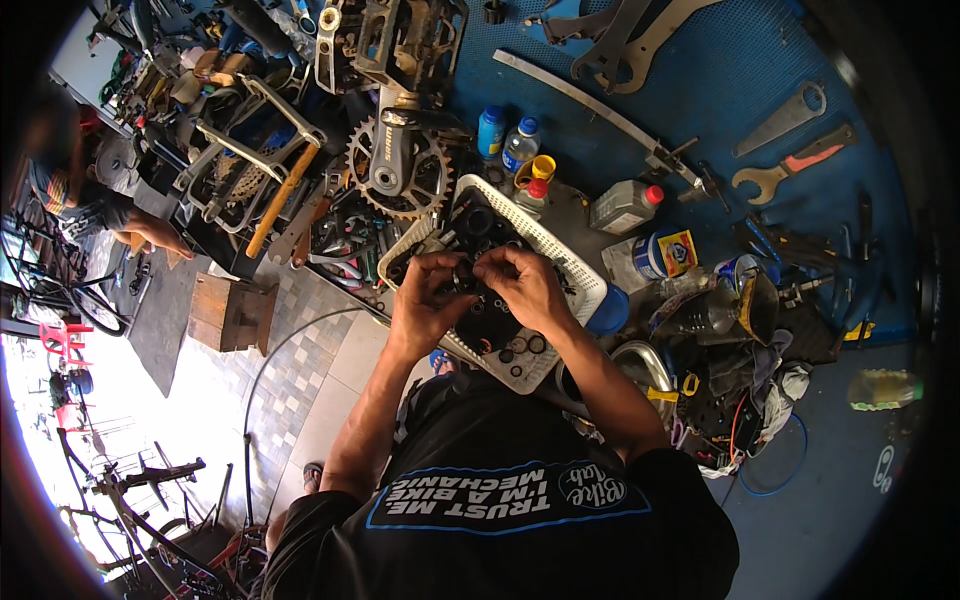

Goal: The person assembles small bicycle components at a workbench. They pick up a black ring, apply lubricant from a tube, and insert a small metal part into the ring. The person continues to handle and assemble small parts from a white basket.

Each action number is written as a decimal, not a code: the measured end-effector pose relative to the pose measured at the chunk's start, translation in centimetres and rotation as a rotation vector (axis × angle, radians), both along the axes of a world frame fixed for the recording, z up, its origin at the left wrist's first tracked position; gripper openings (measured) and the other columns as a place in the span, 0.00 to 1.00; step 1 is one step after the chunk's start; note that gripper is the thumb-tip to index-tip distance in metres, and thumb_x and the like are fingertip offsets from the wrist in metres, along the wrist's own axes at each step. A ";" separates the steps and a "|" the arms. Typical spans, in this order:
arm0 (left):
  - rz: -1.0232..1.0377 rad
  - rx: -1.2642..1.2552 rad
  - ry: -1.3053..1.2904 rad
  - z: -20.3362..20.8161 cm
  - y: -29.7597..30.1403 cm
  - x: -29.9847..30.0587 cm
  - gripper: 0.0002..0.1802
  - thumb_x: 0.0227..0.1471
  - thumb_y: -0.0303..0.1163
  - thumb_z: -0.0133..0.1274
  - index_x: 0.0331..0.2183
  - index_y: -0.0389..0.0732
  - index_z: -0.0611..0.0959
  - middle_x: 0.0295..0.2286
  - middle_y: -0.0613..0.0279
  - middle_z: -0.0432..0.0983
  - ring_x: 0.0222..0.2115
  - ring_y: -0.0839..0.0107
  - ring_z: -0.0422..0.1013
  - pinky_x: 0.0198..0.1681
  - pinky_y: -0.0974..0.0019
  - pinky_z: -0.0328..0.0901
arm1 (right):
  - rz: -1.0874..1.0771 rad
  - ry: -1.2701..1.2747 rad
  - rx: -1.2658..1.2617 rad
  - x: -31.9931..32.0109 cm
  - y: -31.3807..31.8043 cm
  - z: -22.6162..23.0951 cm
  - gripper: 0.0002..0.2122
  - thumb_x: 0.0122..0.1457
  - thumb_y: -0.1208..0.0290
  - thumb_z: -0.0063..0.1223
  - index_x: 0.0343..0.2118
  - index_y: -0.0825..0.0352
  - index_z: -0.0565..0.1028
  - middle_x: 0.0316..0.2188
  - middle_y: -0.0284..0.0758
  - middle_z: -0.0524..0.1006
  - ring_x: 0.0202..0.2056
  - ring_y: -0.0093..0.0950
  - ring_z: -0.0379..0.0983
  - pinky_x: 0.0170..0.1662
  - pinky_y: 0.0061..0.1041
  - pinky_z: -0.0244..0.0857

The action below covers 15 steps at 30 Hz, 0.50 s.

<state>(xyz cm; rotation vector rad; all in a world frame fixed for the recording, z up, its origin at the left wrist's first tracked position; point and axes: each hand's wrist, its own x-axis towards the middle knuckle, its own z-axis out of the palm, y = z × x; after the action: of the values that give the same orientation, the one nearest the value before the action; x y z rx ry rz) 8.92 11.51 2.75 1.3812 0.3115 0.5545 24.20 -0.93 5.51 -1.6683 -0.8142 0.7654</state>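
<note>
Both hands — left hand (420, 295), right hand (528, 285) — pinch a small black part (466, 281) between them, above the white basket (580, 275).

Both bare forearms are rising from the lower edge of the frame and converging toward the centre, elbows spreading outward and wrists angling in. The left hand (425, 295) is curling with its knuckles facing up, its thumb and fingertips bunching together at the top in a pinch. The right hand (528, 285) is arching beside it, back of the hand toward the camera, fingers bending down and inward so that the fingertips of the two hands are meeting, touching or very nearly so. Whatever the fingertips are gripping is too small and dark to tell. Short black sleeves are covering both upper arms.
</note>
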 end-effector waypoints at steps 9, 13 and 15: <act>0.012 0.021 0.005 0.0 0.0 0.0 0.32 0.49 0.10 0.64 0.52 0.37 0.69 0.56 0.54 0.69 0.55 0.64 0.72 0.49 0.66 0.79 | 0.000 -0.001 0.060 -0.6 -0.6 0.9 0.07 0.66 0.74 0.61 0.42 0.70 0.80 0.36 0.30 0.82 0.38 0.16 0.75 0.42 0.18 0.69; 0.056 0.139 0.006 0.4 -0.2 0.2 0.31 0.48 0.11 0.64 0.51 0.37 0.70 0.56 0.53 0.70 0.54 0.64 0.74 0.46 0.64 0.81 | -0.052 0.184 0.130 -1.0 -0.7 -0.8 0.07 0.64 0.73 0.63 0.41 0.70 0.80 0.34 0.29 0.81 0.37 0.16 0.75 0.41 0.17 0.70; 0.085 0.290 0.024 1.1 -0.4 0.1 0.30 0.48 0.12 0.65 0.51 0.37 0.72 0.55 0.51 0.71 0.53 0.62 0.75 0.44 0.64 0.82 | -0.075 0.249 0.135 -1.0 -0.7 -1.5 0.07 0.64 0.73 0.64 0.40 0.70 0.80 0.33 0.29 0.81 0.35 0.15 0.74 0.38 0.17 0.69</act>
<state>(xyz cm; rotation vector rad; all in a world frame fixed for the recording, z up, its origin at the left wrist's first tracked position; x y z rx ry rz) 9.06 11.10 3.82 1.6611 0.3195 0.6728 23.15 -1.64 3.97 -1.4412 -0.6112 0.8286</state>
